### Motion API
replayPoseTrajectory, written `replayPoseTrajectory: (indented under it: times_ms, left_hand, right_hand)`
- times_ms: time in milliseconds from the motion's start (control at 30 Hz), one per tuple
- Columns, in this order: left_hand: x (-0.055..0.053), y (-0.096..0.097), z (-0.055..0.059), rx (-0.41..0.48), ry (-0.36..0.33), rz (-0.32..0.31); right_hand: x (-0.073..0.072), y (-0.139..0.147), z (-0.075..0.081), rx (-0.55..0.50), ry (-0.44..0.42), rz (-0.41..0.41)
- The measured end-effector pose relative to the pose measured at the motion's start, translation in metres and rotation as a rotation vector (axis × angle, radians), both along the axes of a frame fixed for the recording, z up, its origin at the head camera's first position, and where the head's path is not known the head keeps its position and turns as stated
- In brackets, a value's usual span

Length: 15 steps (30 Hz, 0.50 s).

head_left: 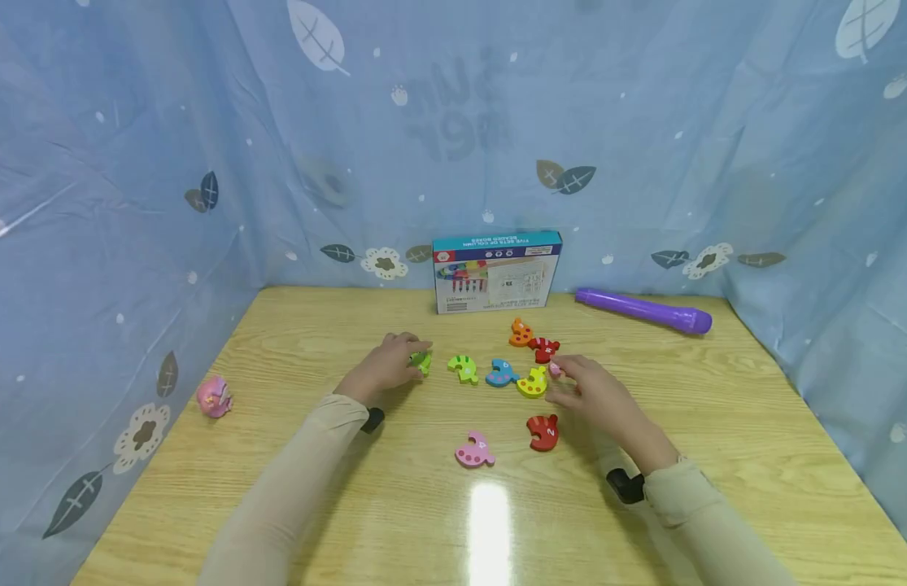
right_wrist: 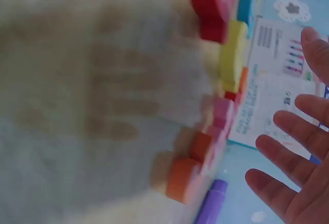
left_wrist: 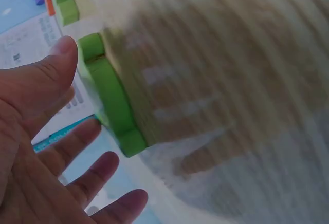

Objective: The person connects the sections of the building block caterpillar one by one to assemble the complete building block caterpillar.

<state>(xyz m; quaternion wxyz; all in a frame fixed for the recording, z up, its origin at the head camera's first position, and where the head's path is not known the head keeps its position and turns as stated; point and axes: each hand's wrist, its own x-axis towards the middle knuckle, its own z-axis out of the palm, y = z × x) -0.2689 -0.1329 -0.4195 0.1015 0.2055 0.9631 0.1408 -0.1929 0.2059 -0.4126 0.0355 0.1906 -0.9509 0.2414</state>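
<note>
Left grip (head_left: 385,366) and right grip (head_left: 595,399) are both relaxed, fingers spread, clasping nothing.

The left grip is at a green piece (head_left: 425,363), the right beside a small pink piece (head_left: 555,369); I cannot tell whether either touches. Between them lie a light green piece (head_left: 464,369), a blue piece (head_left: 500,373) and a yellow piece (head_left: 533,382), the last two touching, perhaps because knob suits notch. Behind, an orange piece (head_left: 521,334) meets a striped red piece (head_left: 547,350); nearer the person, a numbered red piece (head_left: 543,434) and a spotted pink piece (head_left: 471,452) lie apart, perhaps to leave room. At the counter's (head_left: 394,521) back, a printed box (head_left: 497,285) stands on edge, contents hidden, beside a purple toy microphone (head_left: 643,311); a pink toy (head_left: 215,396) sits far left.
</note>
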Motion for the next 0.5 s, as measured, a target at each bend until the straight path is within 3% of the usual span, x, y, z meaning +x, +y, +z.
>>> replayPoseTrajectory:
  times_ms: [300, 500]
  left_hand:
    - [-0.006, -0.006, -0.011, 0.000, 0.016, 0.051]
    - [-0.010, -0.006, -0.016, 0.021, -0.007, 0.032]
  right_hand:
    - [0.014, -0.011, -0.016, 0.076, -0.053, 0.092]
    - [0.026, -0.015, -0.026, 0.111, -0.094, 0.130]
